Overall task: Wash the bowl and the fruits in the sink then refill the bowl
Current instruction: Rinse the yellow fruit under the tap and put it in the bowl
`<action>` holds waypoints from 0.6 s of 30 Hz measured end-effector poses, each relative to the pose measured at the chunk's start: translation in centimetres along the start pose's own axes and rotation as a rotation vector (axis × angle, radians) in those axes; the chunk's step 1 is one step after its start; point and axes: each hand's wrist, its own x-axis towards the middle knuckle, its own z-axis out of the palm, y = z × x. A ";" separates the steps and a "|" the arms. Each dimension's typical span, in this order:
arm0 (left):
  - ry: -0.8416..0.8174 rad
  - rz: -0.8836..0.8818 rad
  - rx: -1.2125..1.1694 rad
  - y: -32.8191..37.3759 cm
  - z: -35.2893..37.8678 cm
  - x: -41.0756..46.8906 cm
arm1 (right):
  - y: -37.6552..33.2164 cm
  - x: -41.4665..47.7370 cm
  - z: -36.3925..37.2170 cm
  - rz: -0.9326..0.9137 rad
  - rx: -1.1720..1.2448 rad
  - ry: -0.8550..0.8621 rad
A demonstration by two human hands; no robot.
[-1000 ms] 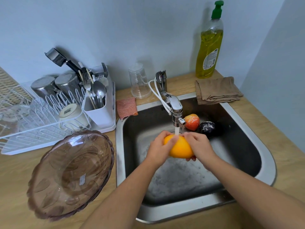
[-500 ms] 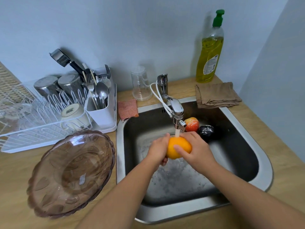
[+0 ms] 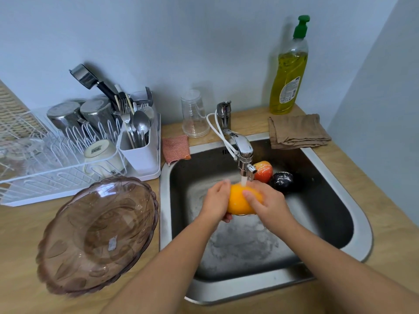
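An orange fruit (image 3: 238,201) is under the running water of the tap (image 3: 243,152), over the steel sink (image 3: 360,227). My left hand (image 3: 215,201) cups its left side and my right hand (image 3: 268,201) wraps its right side, thumb across the front. A red-orange fruit (image 3: 264,170) and a dark purple fruit (image 3: 282,180), both flecked with foam, lie at the back of the sink basin. The brown see-through bowl (image 3: 97,236) rests tilted on the wooden counter to the left of the sink, with nothing in it.
A white dish rack (image 3: 56,159) with cups and a cutlery holder stands at the back left. An upturned clear cup (image 3: 194,114), a pink sponge (image 3: 175,148), a folded brown cloth (image 3: 297,131) and a dish soap bottle (image 3: 289,71) line the back edge.
Both hands have turned the orange under the stream; my right thumb now lies across its front. The other fruits and the bowl have stayed put.
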 end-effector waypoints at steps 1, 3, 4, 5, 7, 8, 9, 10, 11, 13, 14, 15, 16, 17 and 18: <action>-0.016 0.077 0.000 -0.3 0.4 -0.5 | -0.4 0.5 -0.1 0.100 0.093 0.041; -0.032 0.255 0.070 -1.0 1.2 -1.5 | -1.2 1.4 -0.4 0.344 0.266 0.091; -0.030 0.318 0.099 -1.1 1.3 -1.7 | -1.5 1.6 -0.5 0.427 0.308 0.084; -0.029 0.353 0.107 -1.2 1.3 -1.6 | -1.5 1.7 -0.5 0.446 0.313 0.063; -0.008 0.289 0.022 -0.7 1.3 -1.1 | -1.2 1.0 -0.3 0.312 0.222 0.006; 0.005 0.169 -0.044 -0.2 1.2 -0.6 | -0.9 0.4 -0.2 0.194 0.105 -0.012; 0.012 0.018 -0.102 0.3 1.0 -0.2 | -0.5 0.0 -0.2 0.078 -0.047 -0.019; 0.004 -0.114 -0.131 0.7 0.9 0.0 | 0.0 -0.4 -0.2 -0.029 -0.189 -0.017; -0.009 -0.192 -0.128 0.8 1.0 0.1 | 0.4 -0.6 -0.2 -0.109 -0.296 -0.013; -0.005 -0.168 -0.083 0.5 1.2 0.1 | 0.9 -0.8 -0.3 -0.136 -0.355 -0.010; 0.007 -0.093 -0.034 0.2 1.4 0.0 | 1.0 -0.7 -0.3 -0.072 -0.286 -0.007; 0.012 -0.003 0.029 -0.2 1.7 -0.1 | 0.9 -0.3 -0.3 0.066 -0.161 0.000; 0.012 0.091 0.105 -0.6 2.0 -0.2 | 0.9 0.4 -0.5 0.249 0.007 0.011; 0.017 0.167 0.187 -1.0 2.4 -0.1 | 1.0 1.0 -0.6 0.433 0.155 0.009; 0.023 0.217 0.251 -1.3 2.6 -0.1 | 1.0 1.3 -0.6 0.548 0.239 -0.008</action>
